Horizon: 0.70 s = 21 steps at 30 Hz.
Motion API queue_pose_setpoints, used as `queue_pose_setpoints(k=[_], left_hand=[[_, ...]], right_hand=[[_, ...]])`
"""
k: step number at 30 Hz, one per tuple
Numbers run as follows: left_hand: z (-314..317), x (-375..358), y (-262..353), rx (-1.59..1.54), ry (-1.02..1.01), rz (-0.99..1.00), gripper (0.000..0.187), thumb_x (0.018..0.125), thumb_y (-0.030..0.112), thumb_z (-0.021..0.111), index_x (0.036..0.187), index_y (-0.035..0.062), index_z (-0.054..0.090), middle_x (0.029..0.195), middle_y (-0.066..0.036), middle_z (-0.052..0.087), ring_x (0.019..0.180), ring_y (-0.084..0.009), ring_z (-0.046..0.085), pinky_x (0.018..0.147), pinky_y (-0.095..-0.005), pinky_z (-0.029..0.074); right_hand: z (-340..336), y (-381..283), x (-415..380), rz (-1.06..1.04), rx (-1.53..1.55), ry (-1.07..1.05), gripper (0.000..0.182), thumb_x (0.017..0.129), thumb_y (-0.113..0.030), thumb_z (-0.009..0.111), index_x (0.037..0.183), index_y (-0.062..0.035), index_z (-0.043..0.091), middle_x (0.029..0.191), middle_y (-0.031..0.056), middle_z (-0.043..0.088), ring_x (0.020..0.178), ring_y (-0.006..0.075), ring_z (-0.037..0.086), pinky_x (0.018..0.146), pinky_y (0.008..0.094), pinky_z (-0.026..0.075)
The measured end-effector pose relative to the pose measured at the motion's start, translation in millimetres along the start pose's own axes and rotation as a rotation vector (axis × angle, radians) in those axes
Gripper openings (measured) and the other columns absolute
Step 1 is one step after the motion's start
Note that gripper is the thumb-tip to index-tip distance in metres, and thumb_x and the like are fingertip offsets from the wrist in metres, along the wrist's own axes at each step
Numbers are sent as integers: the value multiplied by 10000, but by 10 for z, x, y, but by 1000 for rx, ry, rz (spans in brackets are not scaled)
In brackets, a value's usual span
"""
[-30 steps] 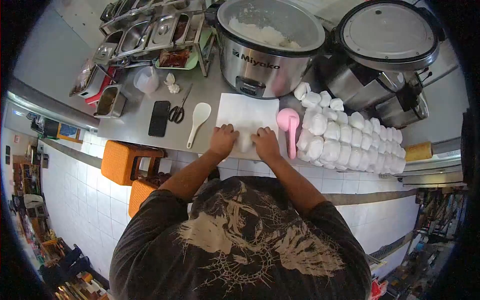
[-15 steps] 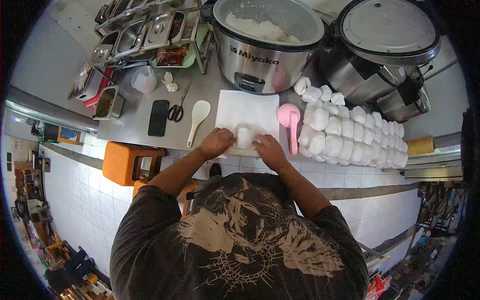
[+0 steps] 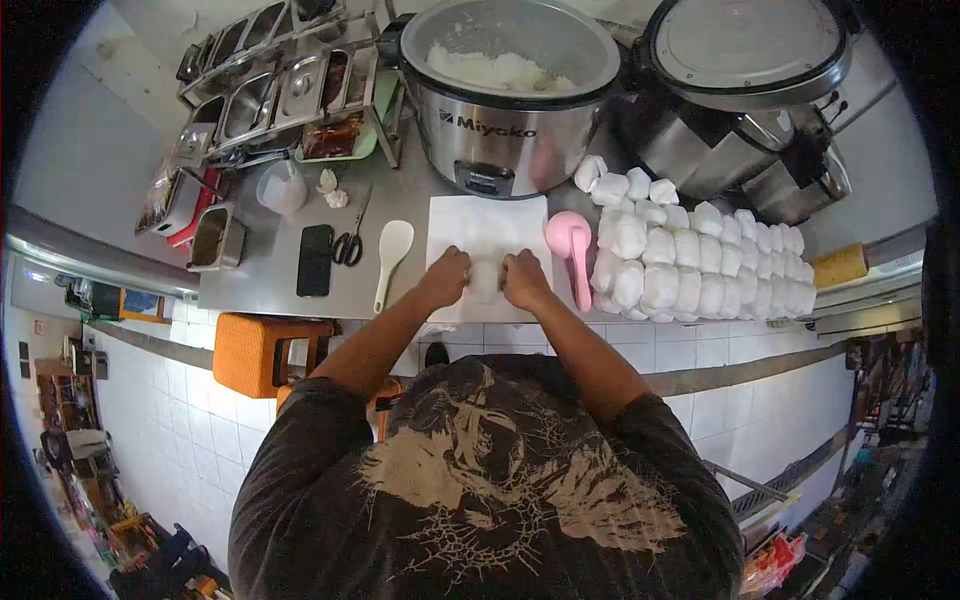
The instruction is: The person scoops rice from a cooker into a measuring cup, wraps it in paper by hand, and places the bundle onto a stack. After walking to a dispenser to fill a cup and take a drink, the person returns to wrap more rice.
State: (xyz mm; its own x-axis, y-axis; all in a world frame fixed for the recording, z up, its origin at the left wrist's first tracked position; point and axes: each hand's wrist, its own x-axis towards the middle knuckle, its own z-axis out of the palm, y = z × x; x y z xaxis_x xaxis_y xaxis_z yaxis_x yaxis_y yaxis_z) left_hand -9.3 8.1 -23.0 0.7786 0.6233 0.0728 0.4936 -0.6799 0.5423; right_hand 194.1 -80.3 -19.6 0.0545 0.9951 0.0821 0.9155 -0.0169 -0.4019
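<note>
My left hand (image 3: pixel 447 278) and my right hand (image 3: pixel 524 280) are closed at either side of a small white wrapped packet (image 3: pixel 484 282). Their fingers pinch its paper ends, though the exact grip is blurred. Beneath them lies a stack of white paper sheets (image 3: pixel 487 222) at the table's front edge. A pink scoop (image 3: pixel 570 235) rests just right of the paper. On the left is a cream rice paddle (image 3: pixel 394 250). Many similar white packets (image 3: pixel 700 262) are piled in rows at the right.
Behind the paper stands a large Miyako rice cooker (image 3: pixel 510 140) with white rice (image 3: pixel 495 70) inside. Black scissors (image 3: pixel 348 248), a phone (image 3: pixel 315 260) and a plastic cup (image 3: pixel 282 188) lie leftward. Metal trays (image 3: pixel 250 105) fill a rack. An orange stool (image 3: pixel 250 355) stands below.
Both hands have moved forward over the paper with the packet, and the right hand has come closer to the left. The camera view has shifted slightly.
</note>
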Motion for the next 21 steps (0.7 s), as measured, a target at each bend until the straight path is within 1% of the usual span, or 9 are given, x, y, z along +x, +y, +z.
queue_pose_setpoints(k=[1, 4, 5, 9, 12, 15, 18, 19, 21], left_hand=[[85, 12, -46, 35, -6, 60, 282, 788, 1, 690, 1037, 30, 560, 957, -194, 589, 999, -416, 574, 850, -490, 489], [37, -70, 127, -70, 79, -44, 269, 771, -58, 641, 1008, 28, 546, 963, -199, 590, 996, -429, 564, 836, -510, 473], [-83, -95, 221, -177, -17, -144, 221, 804, -47, 626, 988, 25, 527, 945, -203, 576, 947, -371, 580, 851, -448, 472], [-481, -227, 677, -609, -71, -206, 196, 863, -62, 587, 1008, 28, 491, 926, -119, 562, 888, -204, 549, 833, -337, 458], [-545, -157, 860, -776, -142, -90, 235, 877, -129, 561, 1025, 32, 475, 949, -18, 534, 887, -109, 494, 803, -274, 445], [-348, -147, 977, -725, -109, -145, 255, 846, -136, 561, 1012, 37, 473, 903, -17, 516, 866, -106, 482, 776, -273, 437], [-257, -66, 1106, -602, -57, -233, 266, 823, -137, 563, 999, 41, 474, 883, -24, 522, 850, -110, 493, 749, -270, 434], [-205, -28, 1202, -664, -13, -257, 262, 818, -131, 567, 992, 42, 475, 878, -28, 525, 847, -112, 499, 740, -268, 434], [-228, 80, 1571, -798, 56, -374, 235, 818, -101, 590, 979, 35, 488, 880, -46, 545, 839, -134, 526, 717, -272, 444]], right_hand=[[12, 6, -2, -41, -60, 27, 200, 814, -29, 636, 1005, -5, 579, 931, 194, 661, 945, 389, 658, 788, 486, 529], [-288, -76, -57, 147, 430, -226, 199, 811, 7, 617, 1005, -19, 579, 1050, 185, 665, 1017, 374, 654, 824, 444, 525], [-416, -93, -118, 176, 595, -301, 231, 810, 17, 639, 1027, -37, 584, 1072, 151, 644, 1061, 317, 634, 859, 393, 506], [-609, -72, -399, 145, 1196, -374, 291, 794, -18, 726, 1044, -58, 583, 1002, 108, 627, 967, 203, 611, 866, 330, 483], [-787, -134, -601, -6, 847, -98, 277, 790, -21, 736, 1022, -54, 588, 1007, 104, 624, 956, 187, 603, 865, 307, 481], [-851, -178, -771, -18, 549, 272, 264, 784, -50, 759, 997, -36, 603, 985, 120, 641, 939, 175, 614, 846, 302, 493], [-836, -95, -959, 336, 970, 69, 207, 824, -69, 739, 994, -20, 631, 973, 109, 672, 926, 163, 627, 818, 296, 503], [-719, -76, -1028, 323, 1171, 214, 224, 904, -105, 696, 1104, -8, 665, 969, 63, 685, 915, 147, 621, 809, 288, 511], [-770, -64, -1133, 410, 1474, 285, 282, 950, -140, 667, 1181, 19, 648, 959, 36, 676, 936, 134, 612, 836, 275, 504]])
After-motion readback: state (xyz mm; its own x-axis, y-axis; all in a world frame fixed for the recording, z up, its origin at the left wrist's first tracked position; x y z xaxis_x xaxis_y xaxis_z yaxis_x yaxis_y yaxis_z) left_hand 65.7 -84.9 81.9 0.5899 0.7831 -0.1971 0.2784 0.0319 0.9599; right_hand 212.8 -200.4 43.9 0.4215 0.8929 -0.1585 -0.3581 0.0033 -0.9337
